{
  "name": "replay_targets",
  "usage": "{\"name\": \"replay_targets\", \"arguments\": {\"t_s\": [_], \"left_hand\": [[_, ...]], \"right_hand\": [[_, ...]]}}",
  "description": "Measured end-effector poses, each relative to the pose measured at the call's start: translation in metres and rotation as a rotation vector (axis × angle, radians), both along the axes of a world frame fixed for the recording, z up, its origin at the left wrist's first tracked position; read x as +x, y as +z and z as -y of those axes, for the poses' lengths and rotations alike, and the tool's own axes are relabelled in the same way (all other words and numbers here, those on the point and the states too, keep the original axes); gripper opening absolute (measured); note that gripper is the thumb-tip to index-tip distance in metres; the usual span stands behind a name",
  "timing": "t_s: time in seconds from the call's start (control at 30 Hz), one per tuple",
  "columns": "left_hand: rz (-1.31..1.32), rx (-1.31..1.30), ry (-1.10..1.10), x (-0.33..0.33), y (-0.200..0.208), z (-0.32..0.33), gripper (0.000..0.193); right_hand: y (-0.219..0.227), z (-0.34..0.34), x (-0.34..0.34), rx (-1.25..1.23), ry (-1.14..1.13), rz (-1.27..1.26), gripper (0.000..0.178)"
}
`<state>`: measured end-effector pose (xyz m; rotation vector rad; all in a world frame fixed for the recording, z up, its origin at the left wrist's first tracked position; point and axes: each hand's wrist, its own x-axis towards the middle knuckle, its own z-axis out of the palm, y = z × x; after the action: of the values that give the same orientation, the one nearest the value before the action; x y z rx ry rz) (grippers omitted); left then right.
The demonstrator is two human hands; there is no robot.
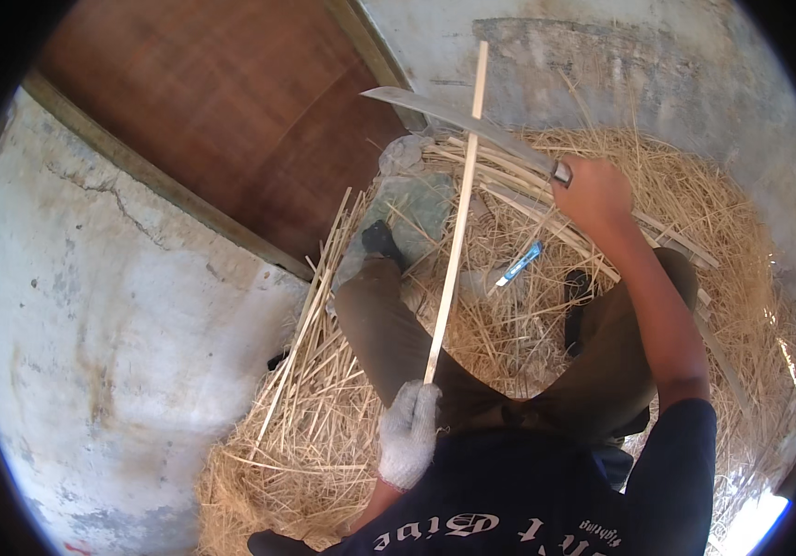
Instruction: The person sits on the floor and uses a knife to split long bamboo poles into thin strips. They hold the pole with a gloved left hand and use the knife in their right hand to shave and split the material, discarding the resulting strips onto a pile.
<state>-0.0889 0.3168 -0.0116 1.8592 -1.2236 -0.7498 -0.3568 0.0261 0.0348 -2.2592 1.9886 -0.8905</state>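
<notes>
My left hand [408,434], in a white knitted glove, is closed round the lower end of a long, pale wooden strip [458,222]. The strip rises away from me, leaning slightly right, its far end in the air. My bare right hand [594,196] grips the handle of a large knife [481,120] with a long, curved blade. Pointing left, the blade crosses the strip near its upper part and appears to touch it. The knife's handle is mostly hidden inside my fist.
Thin shavings [500,343] cover the floor around my bent legs. More strips lie in a bundle [310,315] at the left and in a stack [509,176] ahead. A small blue-and-white packet [518,264] rests on the shavings. Walls [138,324] and a brown door panel [222,120] stand close by.
</notes>
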Motion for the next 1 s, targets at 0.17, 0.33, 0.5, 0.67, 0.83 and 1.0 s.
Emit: {"name": "replay_targets", "arguments": {"t_s": [0.17,0.33,0.5,0.67,0.83,1.0], "left_hand": [[-0.126,-0.027,0.130,-0.003,0.005,0.004,0.020],[-0.001,0.052,0.086,0.011,-0.003,-0.017,0.021],[0.132,-0.141,-0.097,0.006,-0.022,-0.031,0.017],[0.147,-0.209,-0.199,-0.006,-0.004,-0.007,0.024],[-0.262,-0.146,-0.006,-0.008,0.008,0.013,0.021],[-0.473,-0.096,0.055,0.005,0.010,0.035,0.022]], "right_hand": [[0.003,-0.040,0.023,-0.026,0.212,-0.143,0.022],[0.003,0.007,-0.015,-0.009,-0.076,0.092,0.022],[0.014,0.002,-0.040,0.065,-0.204,0.303,0.023],[0.009,-0.033,0.014,0.234,-0.045,-0.008,0.023],[-0.009,-0.008,0.001,0.137,-0.080,0.227,0.020],[-0.006,-0.004,-0.001,0.080,-0.020,0.528,0.022]]}}
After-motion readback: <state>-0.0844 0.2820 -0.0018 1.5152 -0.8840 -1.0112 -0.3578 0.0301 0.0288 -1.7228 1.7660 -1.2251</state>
